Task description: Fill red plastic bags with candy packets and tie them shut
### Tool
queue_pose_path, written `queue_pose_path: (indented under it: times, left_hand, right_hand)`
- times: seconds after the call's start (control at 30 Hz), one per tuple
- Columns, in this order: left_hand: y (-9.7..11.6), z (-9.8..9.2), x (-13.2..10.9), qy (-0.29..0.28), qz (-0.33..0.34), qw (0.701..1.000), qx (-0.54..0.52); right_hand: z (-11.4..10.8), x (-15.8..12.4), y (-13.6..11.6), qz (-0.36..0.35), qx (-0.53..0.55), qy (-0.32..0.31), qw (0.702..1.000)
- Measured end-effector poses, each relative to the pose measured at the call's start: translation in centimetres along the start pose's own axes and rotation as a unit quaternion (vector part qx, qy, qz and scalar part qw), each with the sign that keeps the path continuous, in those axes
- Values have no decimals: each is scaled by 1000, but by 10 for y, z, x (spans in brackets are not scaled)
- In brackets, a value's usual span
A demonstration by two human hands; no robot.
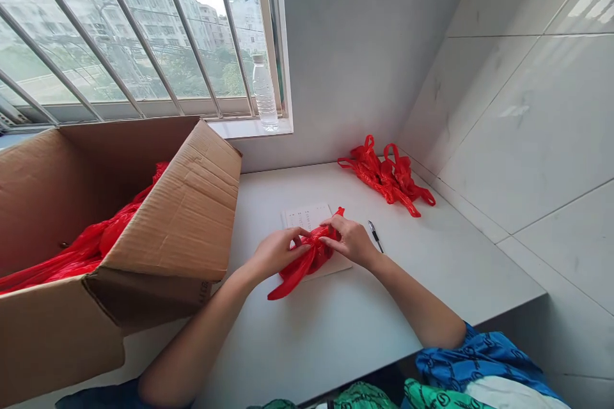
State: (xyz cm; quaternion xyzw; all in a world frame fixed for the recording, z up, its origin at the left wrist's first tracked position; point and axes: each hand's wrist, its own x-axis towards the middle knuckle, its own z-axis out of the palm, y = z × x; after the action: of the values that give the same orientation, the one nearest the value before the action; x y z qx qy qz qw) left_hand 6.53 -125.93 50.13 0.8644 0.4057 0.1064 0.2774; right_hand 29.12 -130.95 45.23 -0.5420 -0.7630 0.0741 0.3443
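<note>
A red plastic bag is bunched between my two hands, just above the white table. My left hand pinches its gathered middle from the left, thumb against fingers. From the right, my right hand grips the same bunched part, with a short red tip poking out above it. One loose end of the bag hangs toward the lower left. Beneath the bag lies a sheet or pad of white paper with rows of small print, partly covered by the bag and hands.
On the left stands an open cardboard box with red plastic bags inside. Crumpled red bags lie at the table's back right. A black pen rests beside my right hand. A clear bottle stands on the windowsill.
</note>
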Motion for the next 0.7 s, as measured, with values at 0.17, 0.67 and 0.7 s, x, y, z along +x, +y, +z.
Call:
queue_pose_path:
  times: [0.17,0.67,0.7]
  left_hand:
    - [-5,31,0,50,18,994,95]
    - [-19,41,-4,159,94,966,178]
    - [-17,42,-4,152,100,968,173]
  right_hand:
    - [3,-2,6,2,-12,-73,997]
    - [2,-1,-4,27,2,-65,998]
    - [3,-1,-5,24,-5,-68,997]
